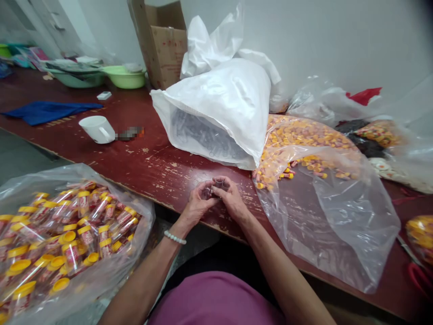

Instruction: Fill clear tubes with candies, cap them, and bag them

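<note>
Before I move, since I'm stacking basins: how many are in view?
2: the darker basin and, to its right, the light green basin beside the cardboard box. The blurred far left may hide more.

A plain, rounded purple top (216, 300) covers the torso, with black clothing (216, 259) just beyond it. Ahead of the top, to its left, round pale beads form a bracelet (175, 237) above the ungloved left hand (199, 202); the right hand (233, 201) is ungloved too.

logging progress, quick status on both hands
Left hand, right hand close together. Clear plastic held between them, partly hidden. Open white sack beyond, no obstruction visible.
</note>
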`<action>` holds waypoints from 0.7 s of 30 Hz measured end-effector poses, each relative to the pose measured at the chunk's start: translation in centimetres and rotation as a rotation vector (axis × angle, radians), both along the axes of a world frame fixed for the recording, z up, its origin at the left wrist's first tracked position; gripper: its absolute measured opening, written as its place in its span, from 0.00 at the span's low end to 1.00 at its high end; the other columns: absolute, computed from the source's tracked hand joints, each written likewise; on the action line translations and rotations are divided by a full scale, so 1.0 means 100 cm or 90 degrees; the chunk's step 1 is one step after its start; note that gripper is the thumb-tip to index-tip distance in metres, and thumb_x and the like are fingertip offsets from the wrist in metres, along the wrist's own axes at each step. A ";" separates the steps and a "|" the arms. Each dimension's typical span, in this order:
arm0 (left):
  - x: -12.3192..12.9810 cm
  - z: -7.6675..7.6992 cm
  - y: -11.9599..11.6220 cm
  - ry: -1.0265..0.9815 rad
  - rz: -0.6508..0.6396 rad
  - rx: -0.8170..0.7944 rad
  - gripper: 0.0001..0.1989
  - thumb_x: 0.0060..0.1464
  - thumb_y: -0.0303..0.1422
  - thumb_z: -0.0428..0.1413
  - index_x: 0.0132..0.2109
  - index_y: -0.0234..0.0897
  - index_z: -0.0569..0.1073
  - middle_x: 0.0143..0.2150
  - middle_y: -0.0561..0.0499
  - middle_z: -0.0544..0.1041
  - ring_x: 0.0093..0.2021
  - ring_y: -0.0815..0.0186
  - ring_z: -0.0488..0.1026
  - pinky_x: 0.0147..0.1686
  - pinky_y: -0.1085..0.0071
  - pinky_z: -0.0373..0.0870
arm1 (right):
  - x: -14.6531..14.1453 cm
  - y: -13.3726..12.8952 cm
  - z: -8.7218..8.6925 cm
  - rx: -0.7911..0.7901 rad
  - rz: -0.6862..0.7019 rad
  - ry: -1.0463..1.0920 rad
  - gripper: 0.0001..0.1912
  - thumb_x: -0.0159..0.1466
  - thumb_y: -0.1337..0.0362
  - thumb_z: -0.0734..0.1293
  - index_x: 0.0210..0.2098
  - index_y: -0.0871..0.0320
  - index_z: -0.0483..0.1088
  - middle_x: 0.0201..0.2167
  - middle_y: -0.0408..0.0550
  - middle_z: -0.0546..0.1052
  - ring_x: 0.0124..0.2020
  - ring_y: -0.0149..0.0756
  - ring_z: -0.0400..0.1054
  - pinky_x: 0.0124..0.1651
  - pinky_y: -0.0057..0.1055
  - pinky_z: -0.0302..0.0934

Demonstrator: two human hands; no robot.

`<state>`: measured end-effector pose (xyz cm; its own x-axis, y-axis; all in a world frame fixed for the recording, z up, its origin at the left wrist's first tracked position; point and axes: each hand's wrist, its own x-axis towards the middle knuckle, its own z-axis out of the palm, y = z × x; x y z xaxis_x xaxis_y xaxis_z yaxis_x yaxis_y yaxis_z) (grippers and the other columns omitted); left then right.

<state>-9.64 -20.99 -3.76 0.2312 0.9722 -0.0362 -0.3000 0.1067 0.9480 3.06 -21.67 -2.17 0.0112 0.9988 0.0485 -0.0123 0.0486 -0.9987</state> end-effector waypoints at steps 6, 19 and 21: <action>0.026 -0.003 0.002 0.062 -0.084 0.160 0.25 0.40 0.29 0.64 0.48 0.34 0.71 0.46 0.44 0.76 0.42 0.63 0.74 0.42 0.71 0.70 | 0.011 -0.022 -0.007 0.051 -0.004 -0.055 0.27 0.60 0.53 0.64 0.56 0.52 0.54 0.56 0.49 0.62 0.56 0.36 0.60 0.60 0.37 0.55; 0.043 0.004 0.000 0.085 -0.033 0.073 0.23 0.34 0.29 0.66 0.41 0.32 0.70 0.40 0.45 0.78 0.33 0.67 0.75 0.37 0.70 0.73 | 0.107 -0.052 0.030 0.260 -0.332 -0.430 0.19 0.66 0.59 0.56 0.55 0.53 0.62 0.55 0.51 0.67 0.57 0.38 0.60 0.59 0.42 0.53; 0.045 0.007 0.001 0.076 -0.049 0.058 0.23 0.33 0.28 0.66 0.40 0.32 0.70 0.39 0.46 0.78 0.33 0.67 0.75 0.35 0.70 0.73 | 0.151 -0.041 0.023 0.201 -0.488 -0.435 0.18 0.66 0.61 0.53 0.51 0.56 0.65 0.48 0.51 0.71 0.50 0.38 0.65 0.54 0.41 0.59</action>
<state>-5.16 -20.92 -3.05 0.3047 0.9522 0.0203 -0.1795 0.0365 0.9831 18.11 -25.81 0.13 0.5027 0.6776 0.5368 0.6872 0.0635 -0.7237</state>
